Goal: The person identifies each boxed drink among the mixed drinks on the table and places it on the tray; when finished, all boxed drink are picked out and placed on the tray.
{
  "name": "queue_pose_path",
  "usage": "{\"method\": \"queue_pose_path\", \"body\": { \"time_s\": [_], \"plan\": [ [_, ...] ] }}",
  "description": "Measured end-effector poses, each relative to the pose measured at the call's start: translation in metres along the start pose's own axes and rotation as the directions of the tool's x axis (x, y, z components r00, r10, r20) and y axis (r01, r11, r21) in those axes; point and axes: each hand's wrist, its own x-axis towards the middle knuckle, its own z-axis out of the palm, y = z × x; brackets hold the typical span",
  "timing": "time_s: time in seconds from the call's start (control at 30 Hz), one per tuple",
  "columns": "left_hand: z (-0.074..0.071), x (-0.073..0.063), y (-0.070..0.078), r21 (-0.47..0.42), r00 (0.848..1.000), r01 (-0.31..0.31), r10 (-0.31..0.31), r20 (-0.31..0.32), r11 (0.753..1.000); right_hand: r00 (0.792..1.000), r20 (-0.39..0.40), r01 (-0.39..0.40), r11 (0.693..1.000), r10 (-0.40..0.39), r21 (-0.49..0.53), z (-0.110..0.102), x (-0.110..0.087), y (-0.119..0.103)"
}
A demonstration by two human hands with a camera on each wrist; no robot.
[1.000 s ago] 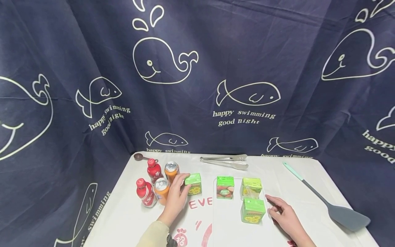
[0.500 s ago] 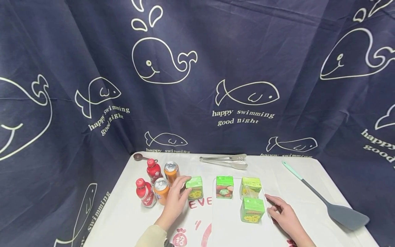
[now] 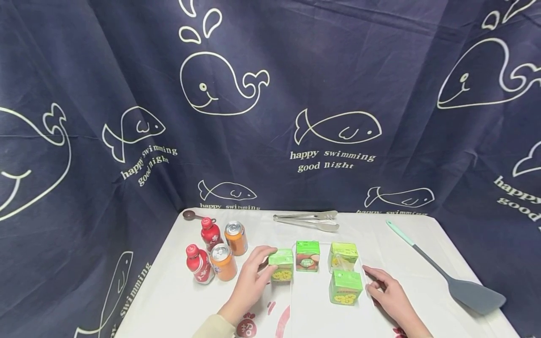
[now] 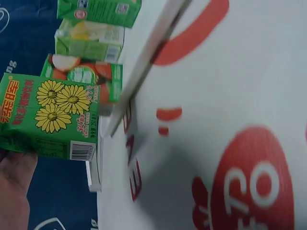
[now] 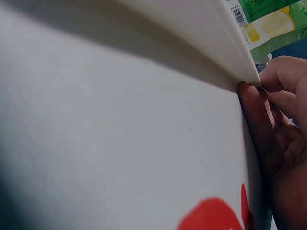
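Observation:
My left hand [image 3: 249, 286] grips a green drink carton [image 3: 281, 266] printed with yellow chrysanthemums. In the left wrist view this carton [image 4: 53, 115] appears raised off the tablecloth, close to the edge of a white board [image 4: 144, 62]. On the board [image 3: 314, 310] stand three more cartons: one with red fruit [image 3: 307, 257], a yellow-green lemon one [image 3: 343, 256], and another chrysanthemum carton [image 3: 345, 288] in front of it. My right hand [image 3: 390, 295] is at the board's right edge; in the right wrist view its fingers [image 5: 261, 120] pinch that edge.
Two red bottles [image 3: 198, 265] and two orange cans [image 3: 223, 263] stand at the left. A brown measuring spoon [image 3: 189, 215] lies behind them. Metal tongs [image 3: 308, 219] lie at the back. A grey spatula [image 3: 473, 295] with a mint handle lies at the right.
My left hand has carried the chrysanthemum carton from beside the cans rightward and towards me, up to the board's left edge. My right hand stays at the board's edge.

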Motion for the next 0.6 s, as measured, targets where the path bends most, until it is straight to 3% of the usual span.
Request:
{"method": "queue_pose_path", "body": {
  "time_s": [0.17,0.6],
  "plan": [
    [0.011,-0.001,0.007,-0.009,0.999,-0.033,0.033,0.038,0.999,1.0,0.003,-0.007,1.0,0.007,0.0,0.0,0.0,0.0],
    [0.039,-0.004,0.009,-0.05,0.99,-0.111,0.115,0.084,0.993,1.0,0.004,-0.019,1.0,0.019,0.01,0.0,0.0,-0.001]
  ]
}}
